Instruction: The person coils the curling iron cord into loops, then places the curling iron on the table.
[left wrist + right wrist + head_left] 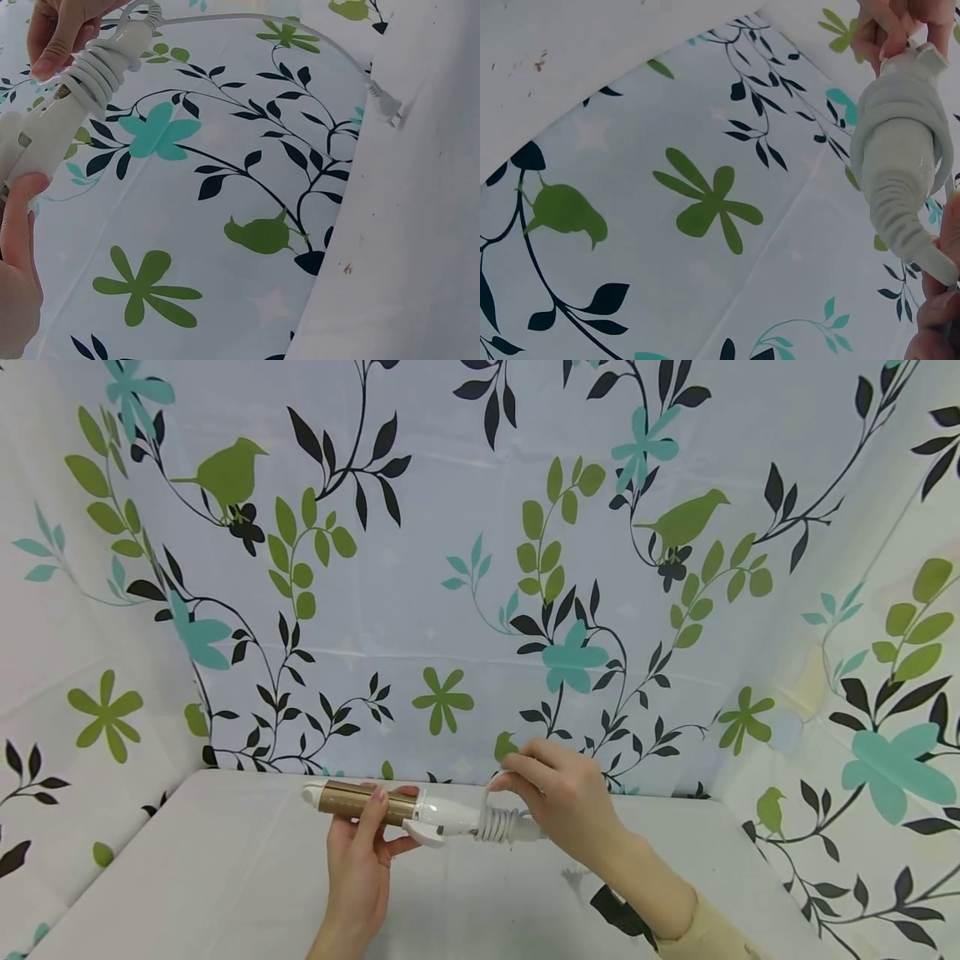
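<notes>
A curling iron point(446, 808) with a gold barrel point(348, 799) and a white handle lies level above the table in the head view. My left hand point(358, 872) grips it by the barrel, thumb across the front. White power cord point(97, 75) is coiled several turns around the handle. At the handle end, my right hand point(566, 797) pinches a length of this cord between thumb and fingers. In the left wrist view, the loose end trails off to a two-pin plug point(385, 103). The right wrist view shows the cord's ribbed sleeve point(900, 217) up close.
Beneath the hands is a white table point(225, 868). A cloth printed with leaves, birds and flowers point(420, 568) hangs behind it and along both sides. Something black point(621, 912) shows beside the right forearm.
</notes>
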The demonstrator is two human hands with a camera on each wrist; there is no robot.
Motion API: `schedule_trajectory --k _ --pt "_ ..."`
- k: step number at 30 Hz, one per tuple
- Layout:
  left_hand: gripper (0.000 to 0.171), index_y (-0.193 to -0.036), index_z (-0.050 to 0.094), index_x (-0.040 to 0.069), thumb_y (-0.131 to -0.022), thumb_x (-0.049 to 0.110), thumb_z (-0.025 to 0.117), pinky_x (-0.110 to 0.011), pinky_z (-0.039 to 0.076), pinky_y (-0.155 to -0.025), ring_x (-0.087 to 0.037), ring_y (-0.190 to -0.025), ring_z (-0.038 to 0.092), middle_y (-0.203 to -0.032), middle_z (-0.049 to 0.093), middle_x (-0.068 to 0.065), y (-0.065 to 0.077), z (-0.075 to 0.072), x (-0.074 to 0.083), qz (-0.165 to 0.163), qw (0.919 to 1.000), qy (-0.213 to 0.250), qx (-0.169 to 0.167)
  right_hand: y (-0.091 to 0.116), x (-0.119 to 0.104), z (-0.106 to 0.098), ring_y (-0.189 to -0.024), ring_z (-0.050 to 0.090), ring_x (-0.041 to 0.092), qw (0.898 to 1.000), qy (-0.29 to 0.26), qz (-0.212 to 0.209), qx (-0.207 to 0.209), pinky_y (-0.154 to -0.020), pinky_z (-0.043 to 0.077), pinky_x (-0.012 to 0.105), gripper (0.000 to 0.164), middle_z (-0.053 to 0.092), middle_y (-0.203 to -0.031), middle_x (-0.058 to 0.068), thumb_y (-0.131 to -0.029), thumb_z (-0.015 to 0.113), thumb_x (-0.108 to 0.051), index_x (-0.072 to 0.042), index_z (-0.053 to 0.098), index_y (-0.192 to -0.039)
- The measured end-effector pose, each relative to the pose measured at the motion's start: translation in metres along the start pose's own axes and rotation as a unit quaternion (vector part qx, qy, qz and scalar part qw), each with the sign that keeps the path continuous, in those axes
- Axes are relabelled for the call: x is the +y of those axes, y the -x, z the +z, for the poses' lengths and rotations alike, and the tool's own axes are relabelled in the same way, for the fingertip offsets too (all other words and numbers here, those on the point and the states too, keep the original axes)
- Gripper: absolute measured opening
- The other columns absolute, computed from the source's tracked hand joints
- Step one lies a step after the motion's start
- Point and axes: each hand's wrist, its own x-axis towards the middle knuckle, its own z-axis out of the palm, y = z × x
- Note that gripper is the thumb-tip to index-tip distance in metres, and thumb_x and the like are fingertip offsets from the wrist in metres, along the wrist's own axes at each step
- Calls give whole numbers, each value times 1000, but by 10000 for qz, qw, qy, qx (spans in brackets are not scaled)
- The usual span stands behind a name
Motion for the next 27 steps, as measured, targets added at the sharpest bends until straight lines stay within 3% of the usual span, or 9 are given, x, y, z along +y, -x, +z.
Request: schedule_trajectory --k 14,20,27 --pt "30 -117 34 4 -100 26 46 -43 59 -70 -22 -100 63 -103 65 -10 1 1 0 -214 9997 58 47 5 19 4 -70 56 11 9962 -554 381 -551 -60 49 12 9 61 -79 0 -76 75 -9 -6 73 -84" --pt "28 -116 35 5 -100 27 45 -42 60 -69 -21 -97 64 -101 65 -9 2 1 0 -257 9996 65 -3 7 27 7 -66 53 6 9872 -1032 822 -897 -55 44 8 8 61 -78 -4 -78 74 -8 -8 73 -85" --pt "26 -116 36 5 -101 24 44 -41 60 -67 -20 -95 63 -100 66 -8 2 0 0 -147 9998 138 1 18 31 17 -65 47 5 9833 -1102 1156 -873 -54 39 8 7 57 -78 -5 -79 73 -10 -10 73 -85"
